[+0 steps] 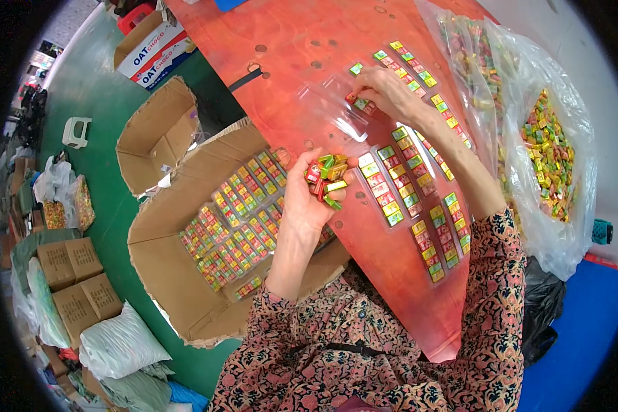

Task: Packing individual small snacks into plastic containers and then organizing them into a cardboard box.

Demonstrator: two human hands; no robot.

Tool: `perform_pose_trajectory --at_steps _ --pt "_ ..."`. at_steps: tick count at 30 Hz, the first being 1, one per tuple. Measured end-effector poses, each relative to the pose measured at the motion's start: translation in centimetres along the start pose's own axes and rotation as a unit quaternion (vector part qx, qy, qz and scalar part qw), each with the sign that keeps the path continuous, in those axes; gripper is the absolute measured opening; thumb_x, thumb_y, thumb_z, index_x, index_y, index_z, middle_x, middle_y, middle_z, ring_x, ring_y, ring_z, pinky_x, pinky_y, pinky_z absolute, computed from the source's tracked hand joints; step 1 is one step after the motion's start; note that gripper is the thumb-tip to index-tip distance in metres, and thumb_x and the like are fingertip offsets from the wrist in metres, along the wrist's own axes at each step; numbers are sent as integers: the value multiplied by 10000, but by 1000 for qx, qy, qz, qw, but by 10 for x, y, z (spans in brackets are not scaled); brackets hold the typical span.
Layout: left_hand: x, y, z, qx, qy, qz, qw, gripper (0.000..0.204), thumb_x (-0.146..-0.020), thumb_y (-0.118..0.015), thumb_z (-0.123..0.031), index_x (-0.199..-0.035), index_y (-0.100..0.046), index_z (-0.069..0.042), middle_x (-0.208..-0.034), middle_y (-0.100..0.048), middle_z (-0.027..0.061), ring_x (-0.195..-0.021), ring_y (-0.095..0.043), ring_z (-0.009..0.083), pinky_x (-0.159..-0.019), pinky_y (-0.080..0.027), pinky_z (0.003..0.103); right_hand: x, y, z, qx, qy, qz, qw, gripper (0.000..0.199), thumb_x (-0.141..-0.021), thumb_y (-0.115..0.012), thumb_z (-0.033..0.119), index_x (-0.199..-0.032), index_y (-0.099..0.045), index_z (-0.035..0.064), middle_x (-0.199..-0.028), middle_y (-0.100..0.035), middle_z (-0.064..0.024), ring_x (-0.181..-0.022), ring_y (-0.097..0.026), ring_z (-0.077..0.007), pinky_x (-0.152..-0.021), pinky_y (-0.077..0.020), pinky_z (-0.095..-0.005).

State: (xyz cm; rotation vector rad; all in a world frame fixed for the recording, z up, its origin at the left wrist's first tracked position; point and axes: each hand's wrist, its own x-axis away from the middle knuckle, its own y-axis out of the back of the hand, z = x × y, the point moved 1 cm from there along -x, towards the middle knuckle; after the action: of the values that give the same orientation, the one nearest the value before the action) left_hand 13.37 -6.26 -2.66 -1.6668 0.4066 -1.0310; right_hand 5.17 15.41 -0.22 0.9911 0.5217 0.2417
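Observation:
My left hand (301, 200) is palm up, cupped around a pile of small foil-wrapped candies (327, 180) in red, green and yellow. Farther off and to the right, my right hand (388, 93) bends its fingers down onto a short row of wrapped candies (361, 104) at a clear plastic tray (329, 103). Its fingertips are partly hidden. A lone green candy (356, 69) lies just beyond the fingers. Nearer to me, clear trays with filled rows of candies (390, 182) lie beside and below my right forearm.
A large clear bag (553, 158) of loose candies stands at the right edge of the red table (281, 41). To the left, an open cardboard box (165, 268) holds several filled trays. Another open carton (154, 137) stands behind it on the green floor.

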Motion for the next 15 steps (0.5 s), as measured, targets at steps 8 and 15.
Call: perform_pose_trajectory --at_steps 8,15 --pt "-1 6 -1 0 4 12 1000 323 -878 -459 -267 -1049 -560 -13 -967 -579 223 -689 -557 252 -364 -406 214 8 -5 13 64 -26 -6 998 106 -759 -567 42 -840 -619 -4 -870 -581 -141 -860 -561 -308 -745 -448 -390" --pt "-1 6 -1 -3 6 23 1000 330 -881 -458 -271 -1046 -566 -7 -970 -579 227 -694 -556 254 -363 -400 214 9 -1 22 118 -25 -31 992 156 -764 -546 30 -895 -627 6 -899 -571 -152 -863 -549 -318 -726 -446 -395"
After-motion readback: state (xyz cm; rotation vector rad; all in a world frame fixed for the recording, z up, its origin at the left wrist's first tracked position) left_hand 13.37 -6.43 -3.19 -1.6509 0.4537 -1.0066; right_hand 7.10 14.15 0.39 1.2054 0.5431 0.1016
